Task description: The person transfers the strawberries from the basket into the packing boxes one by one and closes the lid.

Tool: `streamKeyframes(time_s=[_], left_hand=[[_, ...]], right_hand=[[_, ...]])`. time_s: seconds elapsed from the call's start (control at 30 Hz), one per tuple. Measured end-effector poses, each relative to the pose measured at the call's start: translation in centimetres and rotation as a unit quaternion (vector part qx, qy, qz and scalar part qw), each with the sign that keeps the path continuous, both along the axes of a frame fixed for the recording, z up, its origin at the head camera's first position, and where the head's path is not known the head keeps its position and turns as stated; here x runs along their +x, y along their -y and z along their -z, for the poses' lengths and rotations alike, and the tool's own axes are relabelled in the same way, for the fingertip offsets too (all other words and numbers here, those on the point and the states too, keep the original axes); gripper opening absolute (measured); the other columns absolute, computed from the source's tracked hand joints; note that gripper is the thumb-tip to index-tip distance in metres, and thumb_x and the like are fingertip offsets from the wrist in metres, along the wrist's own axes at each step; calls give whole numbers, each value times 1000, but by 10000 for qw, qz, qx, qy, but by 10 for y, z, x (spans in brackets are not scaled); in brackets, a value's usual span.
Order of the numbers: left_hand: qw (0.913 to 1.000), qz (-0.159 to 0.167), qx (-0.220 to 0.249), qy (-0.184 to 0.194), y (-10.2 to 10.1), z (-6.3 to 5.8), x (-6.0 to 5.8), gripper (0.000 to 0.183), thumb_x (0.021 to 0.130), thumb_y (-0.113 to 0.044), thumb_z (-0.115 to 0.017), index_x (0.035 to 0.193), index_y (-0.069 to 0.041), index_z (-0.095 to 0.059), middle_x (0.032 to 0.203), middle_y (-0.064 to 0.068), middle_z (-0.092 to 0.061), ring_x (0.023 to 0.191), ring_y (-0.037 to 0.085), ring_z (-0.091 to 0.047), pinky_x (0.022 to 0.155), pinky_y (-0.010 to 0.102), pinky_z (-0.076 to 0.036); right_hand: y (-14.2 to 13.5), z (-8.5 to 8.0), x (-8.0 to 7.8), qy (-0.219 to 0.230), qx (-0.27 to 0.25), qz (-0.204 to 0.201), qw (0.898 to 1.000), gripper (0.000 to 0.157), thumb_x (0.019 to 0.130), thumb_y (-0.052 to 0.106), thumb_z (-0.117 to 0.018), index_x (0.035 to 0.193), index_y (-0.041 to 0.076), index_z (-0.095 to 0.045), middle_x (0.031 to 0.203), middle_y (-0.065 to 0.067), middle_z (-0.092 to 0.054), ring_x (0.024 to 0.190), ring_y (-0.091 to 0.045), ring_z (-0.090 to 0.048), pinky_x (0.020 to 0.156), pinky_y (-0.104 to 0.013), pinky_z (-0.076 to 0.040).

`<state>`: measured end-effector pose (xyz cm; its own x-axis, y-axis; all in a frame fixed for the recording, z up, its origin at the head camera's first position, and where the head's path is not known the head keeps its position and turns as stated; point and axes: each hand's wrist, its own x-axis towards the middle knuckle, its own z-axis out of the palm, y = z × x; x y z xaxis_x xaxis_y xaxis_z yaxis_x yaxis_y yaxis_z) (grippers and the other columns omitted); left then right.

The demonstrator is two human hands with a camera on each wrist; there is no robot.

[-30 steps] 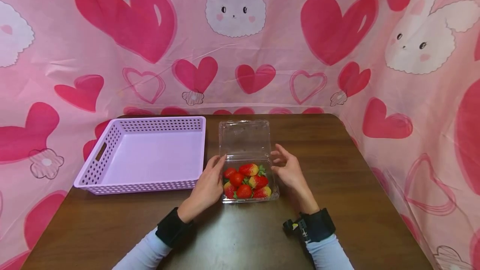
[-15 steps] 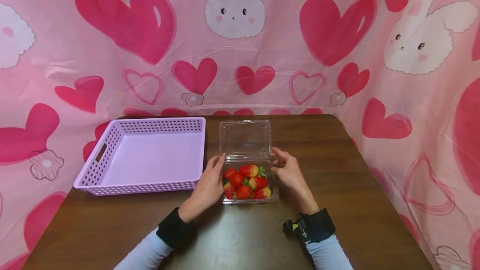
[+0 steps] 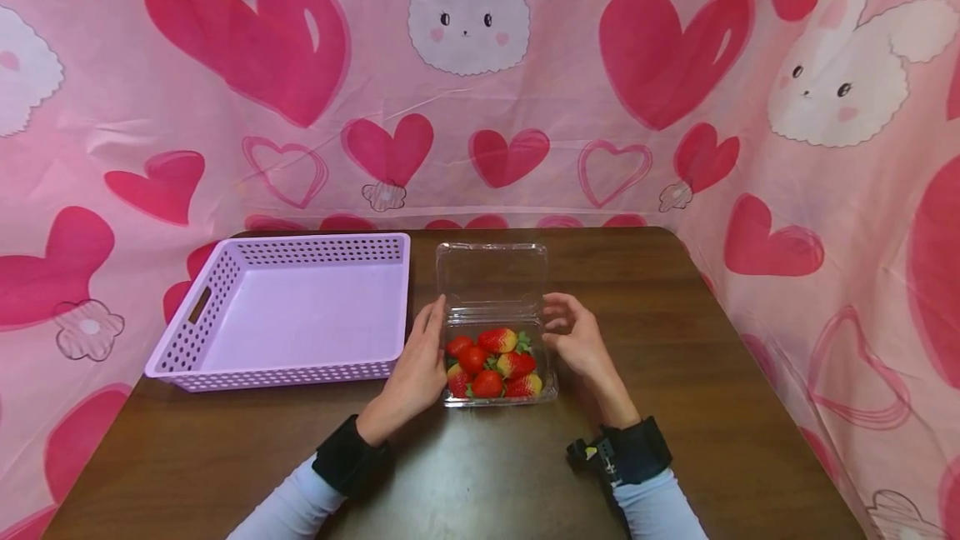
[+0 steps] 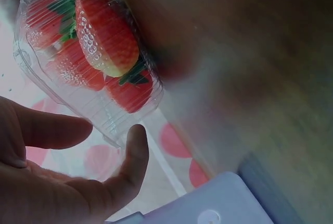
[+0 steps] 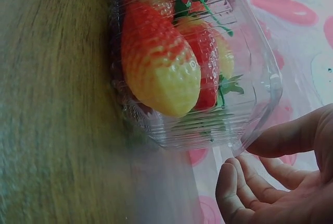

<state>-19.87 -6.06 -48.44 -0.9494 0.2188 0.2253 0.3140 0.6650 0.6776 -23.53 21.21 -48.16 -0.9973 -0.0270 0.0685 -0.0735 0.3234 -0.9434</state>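
A clear plastic clamshell box (image 3: pixel 551 386) stands in the middle of the table in the head view. Several red strawberries (image 3: pixel 487 383), some with yellow patches and green leaves, fill its base. Its clear lid (image 3: pixel 491 273) is tilted up at the far side. My left hand (image 3: pixel 416 365) lies along the box's left side, its extended fingers reaching the lid's hinge corner. At the right side, my right hand (image 3: pixel 581 344) has loosely bent fingers by the lid's lower edge. In the right wrist view, the right thumb (image 5: pixel 286 138) touches the box's clear rim.
A shallow lilac basket (image 3: pixel 393 361) with perforated walls stands left of the box, close to my left hand. The brown wooden table (image 3: pixel 480 473) ends before a pink curtain (image 3: pixel 562 107) with hearts and rabbits. Each wrist wears a black strap (image 3: pixel 348 455).
The lid has tipped up from lying further back and now stands more upright. My left fingers have shifted slightly away along the box's side. The strawberries and basket stay in place.
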Motion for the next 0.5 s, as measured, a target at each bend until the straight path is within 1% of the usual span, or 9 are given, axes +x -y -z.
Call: streamKeyframes(time_s=[0.07, 0.13, 0.23, 0.33, 0.4, 0.5], left_hand=[[10000, 29, 51, -27, 1, 0, 0, 97, 89, 17, -67, 168, -6, -16, 161, 25, -33, 141, 42, -46, 112, 52, -41], [10000, 36, 78, -28, 1, 0, 0, 103, 89, 16, -68, 169, -8, -9, 162, 25, -31, 143, 42, -44, 111, 52, -43], [9999, 23, 112, -56, 1, 0, 0, 109, 89, 15, -69, 169, -11, 1, 160, 27, -30, 139, 43, -46, 104, 52, -50], [9999, -31, 145, -3, 1, 1, -1, 115, 90, 13, -70, 169, -15, 8, 156, 27, -31, 134, 43, -49, 96, 49, -56], [9998, -67, 160, 11, 1, 2, -1, 116, 90, 13, -71, 169, -17, 9, 153, 27, -32, 130, 42, -51, 94, 48, -57], [9997, -46, 218, -34, 1, 3, 0, 111, 90, 12, -71, 169, -16, 3, 153, 27, -32, 129, 42, -52, 94, 48, -57]], right_hand=[[0, 0, 0, -10, -18, 6, 10000, 53, 88, -20, -62, 138, -4, -56, 126, -27, -62, 106, -43, -64, 78, -36, -58], [1, 1, -1, -8, -36, 15, 10000, 52, 87, -20, -63, 137, -4, -56, 125, -27, -62, 106, -42, -65, 78, -34, -57], [1, 0, 0, -28, -55, 1, 10000, 50, 87, -21, -62, 134, -4, -55, 125, -28, -62, 106, -43, -65, 77, -33, -57], [2, 0, 2, -43, -78, -36, 10000, 46, 87, -21, -61, 130, -5, -54, 125, -29, -62, 106, -45, -65, 77, -34, -57], [2, -1, 3, -69, -87, -49, 9999, 42, 87, -21, -61, 126, -5, -54, 125, -29, -62, 106, -46, -65, 76, -35, -58], [2, 0, 3, -81, -96, -70, 9999, 38, 88, -20, -61, 122, -5, -56, 124, -28, -62, 105, -46, -66, 78, -38, -58]])
